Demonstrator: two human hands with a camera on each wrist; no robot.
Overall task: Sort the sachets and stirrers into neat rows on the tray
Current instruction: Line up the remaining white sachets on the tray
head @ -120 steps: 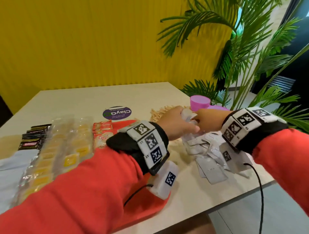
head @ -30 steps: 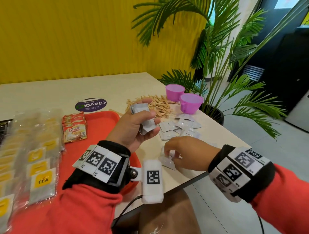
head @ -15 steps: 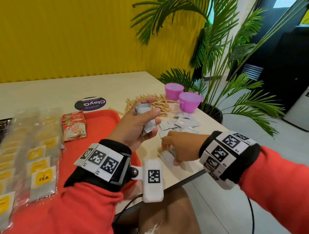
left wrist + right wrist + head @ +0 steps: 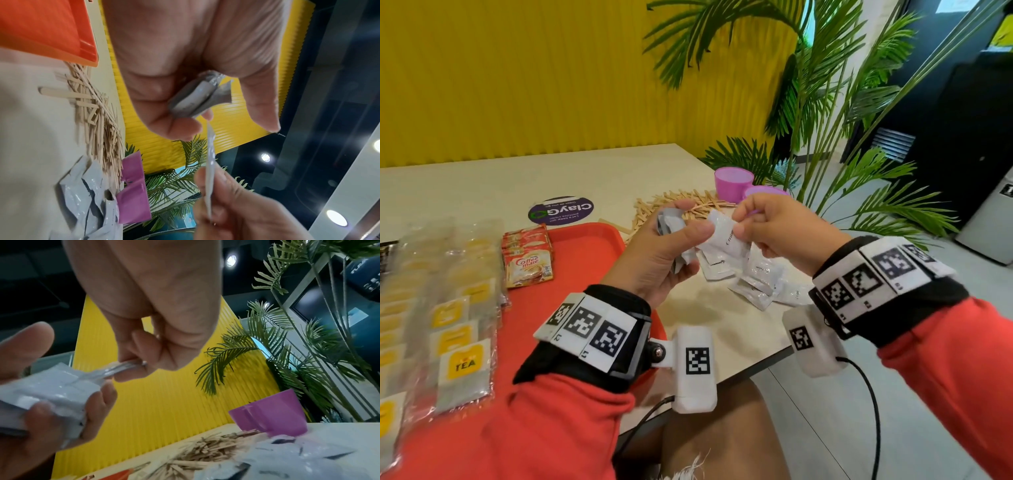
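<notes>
While tea bags [image 4: 462, 346] and creamer packs [image 4: 527, 263] already lie in rows on the tray [image 4: 585, 253], the left hand [image 4: 657, 253] grips a stack of white sachets [image 4: 671, 226], the right hand [image 4: 774, 229] pinches another sachet [image 4: 726, 236] toward it, and loose sachets [image 4: 760, 281] and stirrers [image 4: 674, 205] wait on the table [image 4: 482, 185].

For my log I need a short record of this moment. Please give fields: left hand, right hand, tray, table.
left hand: the left hand holds a stack of white sachets
right hand: the right hand pinches one white sachet and brings it to the stack
tray: the red tray holds rows of tea bags and creamer sachets
table: loose white sachets, wooden stirrers, two purple cups
</notes>
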